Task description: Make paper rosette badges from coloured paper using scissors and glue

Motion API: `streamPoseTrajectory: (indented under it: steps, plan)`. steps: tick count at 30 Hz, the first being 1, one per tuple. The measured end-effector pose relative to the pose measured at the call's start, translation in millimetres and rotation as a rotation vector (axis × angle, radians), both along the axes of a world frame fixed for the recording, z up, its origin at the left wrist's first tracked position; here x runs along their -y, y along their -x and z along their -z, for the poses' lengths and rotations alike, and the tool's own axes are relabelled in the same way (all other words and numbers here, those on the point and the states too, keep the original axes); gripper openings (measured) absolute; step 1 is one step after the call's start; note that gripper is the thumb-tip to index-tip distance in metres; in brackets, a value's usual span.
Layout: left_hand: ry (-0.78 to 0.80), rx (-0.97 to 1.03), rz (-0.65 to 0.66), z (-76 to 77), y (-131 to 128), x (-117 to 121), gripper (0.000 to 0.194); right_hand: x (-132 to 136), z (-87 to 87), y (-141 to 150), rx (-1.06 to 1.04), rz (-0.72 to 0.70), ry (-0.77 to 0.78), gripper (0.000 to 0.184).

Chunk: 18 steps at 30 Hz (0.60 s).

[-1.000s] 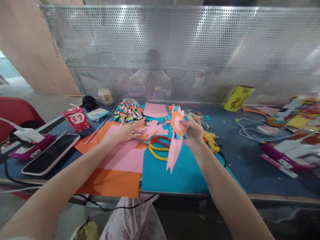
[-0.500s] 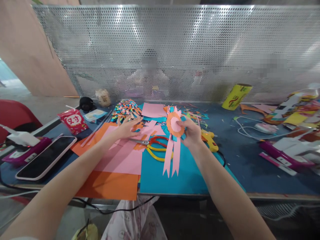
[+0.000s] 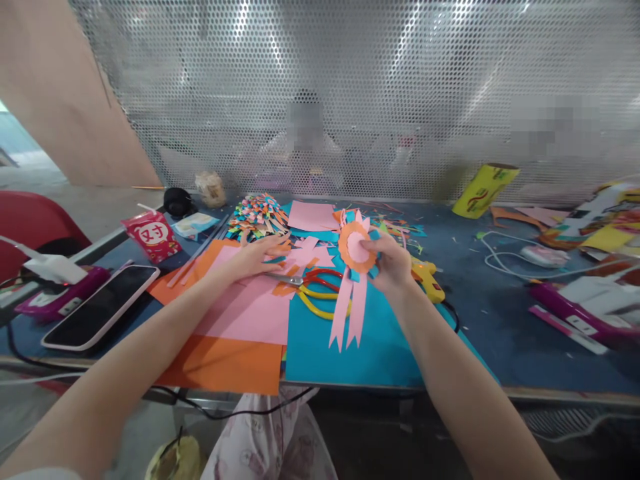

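Observation:
My right hand (image 3: 393,261) grips a paper rosette (image 3: 357,248) by its right edge, thumb on the front. The rosette has a pink centre, a scalloped orange ring, a blue pleated rim and two pink tails hanging down. Fingers stretched out, my left hand (image 3: 257,257) is over the paper pieces and holds nothing I can see. Just below its fingertips lie scissors (image 3: 320,293) with red and yellow handles, on pink paper (image 3: 245,313) and blue paper (image 3: 380,347). A yellow glue gun (image 3: 427,279) lies behind my right wrist, partly hidden.
A heap of colourful paper scraps (image 3: 260,213) sits at the back. On the left are a phone (image 3: 103,307), a red packet (image 3: 151,235) and a purple power strip (image 3: 63,293). A yellow tube (image 3: 485,190) leans against the perforated metal screen (image 3: 370,100); cables lie to the right.
My left hand has lowered slightly, its fingers drawing closer together over the papers. My right hand still holds the rosette in nearly the same place. The whole view has shifted a little.

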State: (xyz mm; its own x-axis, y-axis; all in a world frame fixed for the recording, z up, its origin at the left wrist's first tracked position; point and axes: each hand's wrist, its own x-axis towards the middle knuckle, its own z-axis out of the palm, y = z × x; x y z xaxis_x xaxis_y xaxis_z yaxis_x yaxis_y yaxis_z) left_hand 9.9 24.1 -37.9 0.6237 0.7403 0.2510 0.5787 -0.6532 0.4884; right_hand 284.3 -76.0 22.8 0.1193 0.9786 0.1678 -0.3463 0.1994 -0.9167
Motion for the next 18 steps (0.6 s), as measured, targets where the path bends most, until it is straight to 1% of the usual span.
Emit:
streamPoseTrajectory:
  steps: [2,3,7,10,13,16,18]
  plan:
    - [-0.057,-0.02,-0.04,-0.1,-4,1,0.071,-1,0.4,0,-0.01,0.001,-0.042,0.025]
    - [-0.041,-0.021,-0.051,-0.6,-6,2,0.069,-1,0.0,0,-0.016,-0.002,-0.059,0.024]
    - [0.136,0.012,-0.043,-1.8,-8,1,0.064,1,-2.4,1,-0.034,-0.015,-0.036,0.023]
    - [0.238,0.114,-0.061,0.1,-9,-1,0.065,1,-2.4,1,-0.045,-0.001,-0.016,0.025]
    - [0.321,0.22,-0.076,2.3,-12,-1,0.07,0,-1.8,0,-0.03,0.008,-0.056,0.021]
    - [0.322,0.277,-0.099,-1.6,-15,0,0.066,0,-3.1,-2,-0.028,-0.02,-0.083,0.02]
    - [0.304,0.335,-0.111,-9.8,-19,0,0.06,2,-4.4,-4,-0.056,-0.021,-0.066,0.021]
